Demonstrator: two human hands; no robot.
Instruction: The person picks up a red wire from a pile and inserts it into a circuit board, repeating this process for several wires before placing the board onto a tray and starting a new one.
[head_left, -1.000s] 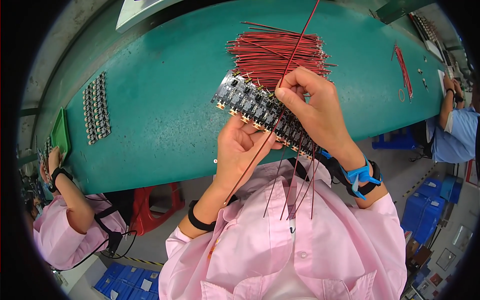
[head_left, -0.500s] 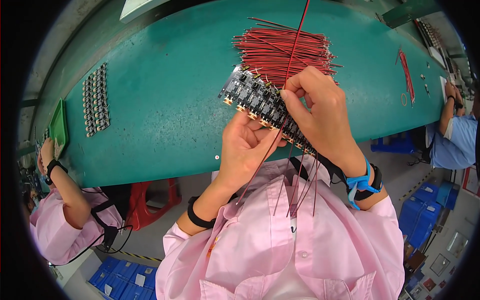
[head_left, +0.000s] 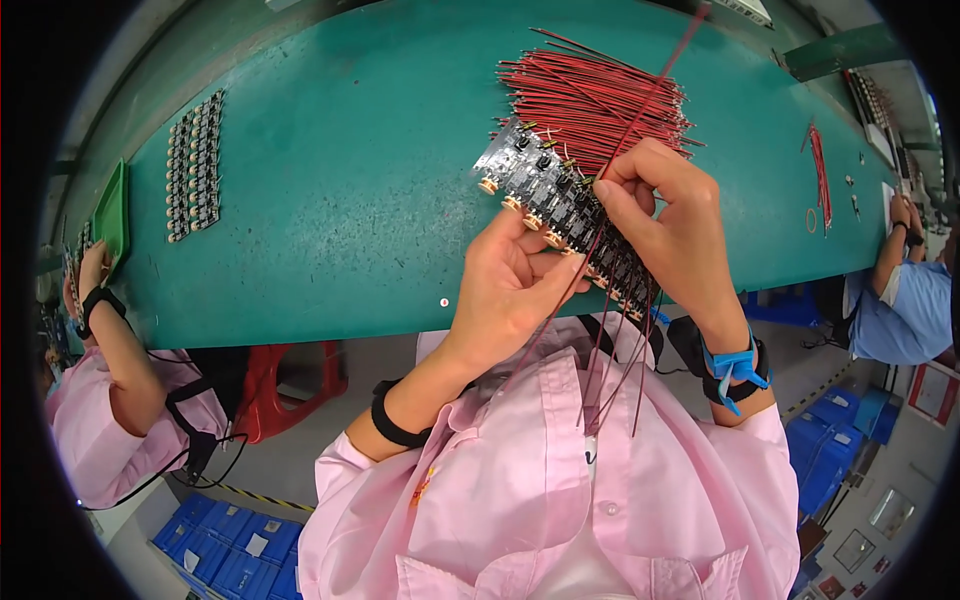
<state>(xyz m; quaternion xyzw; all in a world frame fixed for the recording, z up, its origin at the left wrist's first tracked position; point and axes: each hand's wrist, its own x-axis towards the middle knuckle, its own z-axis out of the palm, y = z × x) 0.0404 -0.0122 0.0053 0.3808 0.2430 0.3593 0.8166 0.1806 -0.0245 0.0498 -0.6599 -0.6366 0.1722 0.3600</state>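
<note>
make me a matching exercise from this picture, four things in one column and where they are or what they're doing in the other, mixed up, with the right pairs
1. left hand
2. right hand
3. heap of red wires
4. green tray

A. at the table's left end, beside a co-worker's hand
B. pinching a single long wire
C. holding the circuit board strip from its near side
D. on the table, just beyond the strip

Pairs: 1-C, 2-B, 3-D, 4-A

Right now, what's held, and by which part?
Left hand: circuit-board strip, by its near edge. Right hand: red wire, at its raised stretch's base.
</note>
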